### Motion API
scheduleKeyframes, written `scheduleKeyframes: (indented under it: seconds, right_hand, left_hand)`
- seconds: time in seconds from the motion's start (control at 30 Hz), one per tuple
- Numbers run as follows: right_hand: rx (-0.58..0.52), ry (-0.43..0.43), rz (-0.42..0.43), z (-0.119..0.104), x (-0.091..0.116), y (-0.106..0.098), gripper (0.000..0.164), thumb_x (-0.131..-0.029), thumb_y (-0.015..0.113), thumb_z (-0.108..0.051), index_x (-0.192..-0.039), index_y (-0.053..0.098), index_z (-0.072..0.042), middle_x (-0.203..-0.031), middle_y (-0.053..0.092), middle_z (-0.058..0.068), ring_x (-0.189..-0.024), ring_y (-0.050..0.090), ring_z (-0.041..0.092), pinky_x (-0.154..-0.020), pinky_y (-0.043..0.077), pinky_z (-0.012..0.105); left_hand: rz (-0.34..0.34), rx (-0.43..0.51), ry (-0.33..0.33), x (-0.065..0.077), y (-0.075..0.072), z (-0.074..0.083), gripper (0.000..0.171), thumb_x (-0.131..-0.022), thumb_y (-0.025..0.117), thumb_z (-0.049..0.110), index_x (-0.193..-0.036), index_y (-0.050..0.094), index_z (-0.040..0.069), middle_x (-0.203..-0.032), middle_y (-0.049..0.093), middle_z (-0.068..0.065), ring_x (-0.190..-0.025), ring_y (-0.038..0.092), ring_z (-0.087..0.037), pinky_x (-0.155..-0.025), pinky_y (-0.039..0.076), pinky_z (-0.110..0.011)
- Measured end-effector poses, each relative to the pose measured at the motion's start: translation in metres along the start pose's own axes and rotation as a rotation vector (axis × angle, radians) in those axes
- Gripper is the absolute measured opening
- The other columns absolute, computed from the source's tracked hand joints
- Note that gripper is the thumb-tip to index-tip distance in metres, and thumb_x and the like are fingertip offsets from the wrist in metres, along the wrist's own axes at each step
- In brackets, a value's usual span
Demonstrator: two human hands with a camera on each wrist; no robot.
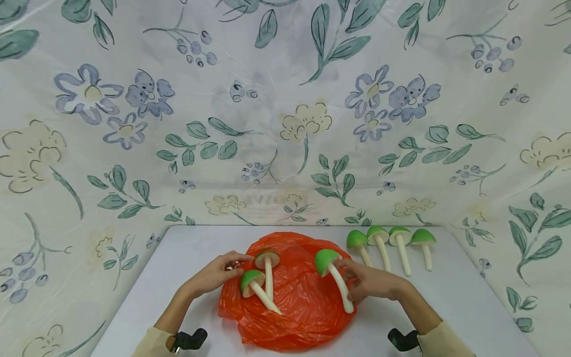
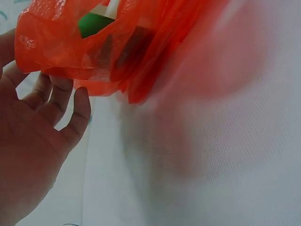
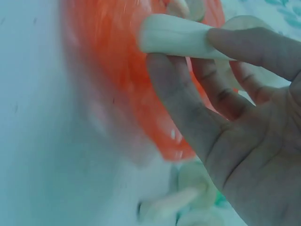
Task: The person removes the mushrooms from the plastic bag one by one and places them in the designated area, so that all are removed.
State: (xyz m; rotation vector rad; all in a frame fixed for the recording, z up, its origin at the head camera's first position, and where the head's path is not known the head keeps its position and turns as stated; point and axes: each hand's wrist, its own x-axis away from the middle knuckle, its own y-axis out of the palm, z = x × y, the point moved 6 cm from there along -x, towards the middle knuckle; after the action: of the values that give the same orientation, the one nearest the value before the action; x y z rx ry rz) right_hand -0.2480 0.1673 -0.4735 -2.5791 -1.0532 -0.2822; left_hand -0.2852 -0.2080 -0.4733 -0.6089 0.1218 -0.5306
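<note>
A red plastic bag lies spread on the white table. My left hand grips its left edge, and in the left wrist view the fingers curve at the plastic. Two toy mushrooms rest on the bag beside that hand: a green-capped mushroom tilted right, and another mushroom with its cap underside showing. Over the bag's right side, my right hand holds a green-capped mushroom by its white stem, cap up and to the left. The right wrist view shows thumb and fingers round this stem.
Several more green-capped mushrooms lie in a row at the table's back right. Floral fabric rises behind the white table and along its sides. Each wrist carries a black camera mount, such as the left mount.
</note>
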Motion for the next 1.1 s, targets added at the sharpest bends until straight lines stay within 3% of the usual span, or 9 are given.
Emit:
scheduleKeyframes:
  seconds: [0.17, 0.33, 0.67, 1.1]
  right_hand:
    - [-0.036, -0.001, -0.030, 0.013, 0.017, -0.012, 0.071, -0.086, 0.067, -0.003, -0.147, 0.031, -0.007, -0.127, 0.057, 0.022, -0.100, 0.064, 0.030, -0.079, 0.059, 0.045]
    - [-0.050, -0.004, -0.044, 0.025, 0.033, -0.025, 0.066, -0.088, 0.065, -0.004, -0.144, 0.031, -0.004, -0.116, 0.058, 0.023, -0.094, 0.065, 0.030, -0.078, 0.059, 0.047]
    - [-0.087, 0.058, 0.070, 0.056, 0.060, -0.051, 0.065, -0.090, 0.066, -0.005, -0.142, 0.028, -0.002, -0.106, 0.056, 0.017, -0.090, 0.067, 0.031, -0.078, 0.059, 0.048]
    - [-0.193, 0.135, 0.116, 0.091, 0.082, -0.070, 0.066, -0.089, 0.068, -0.005, -0.137, 0.024, 0.002, -0.102, 0.053, 0.013, -0.086, 0.065, 0.027, -0.074, 0.059, 0.045]
  left_hand:
    - [-0.005, -0.002, -0.005, 0.001, 0.001, 0.000, 0.036, -0.101, 0.057, 0.014, -0.137, 0.062, 0.013, -0.116, 0.058, -0.013, -0.096, 0.046, -0.026, -0.077, 0.042, -0.036]
    - [-0.001, 0.005, -0.002, 0.000, -0.001, 0.000, 0.037, -0.100, 0.058, 0.014, -0.137, 0.062, 0.013, -0.116, 0.058, -0.014, -0.097, 0.046, -0.027, -0.076, 0.042, -0.037]
    - [-0.002, 0.005, 0.008, 0.001, -0.002, 0.002, 0.037, -0.101, 0.057, 0.014, -0.137, 0.062, 0.012, -0.118, 0.059, -0.014, -0.097, 0.047, -0.026, -0.077, 0.043, -0.036]
    - [-0.013, 0.006, 0.000, 0.001, 0.000, 0.002, 0.037, -0.101, 0.055, 0.012, -0.138, 0.061, 0.011, -0.118, 0.058, -0.015, -0.098, 0.047, -0.027, -0.078, 0.044, -0.037]
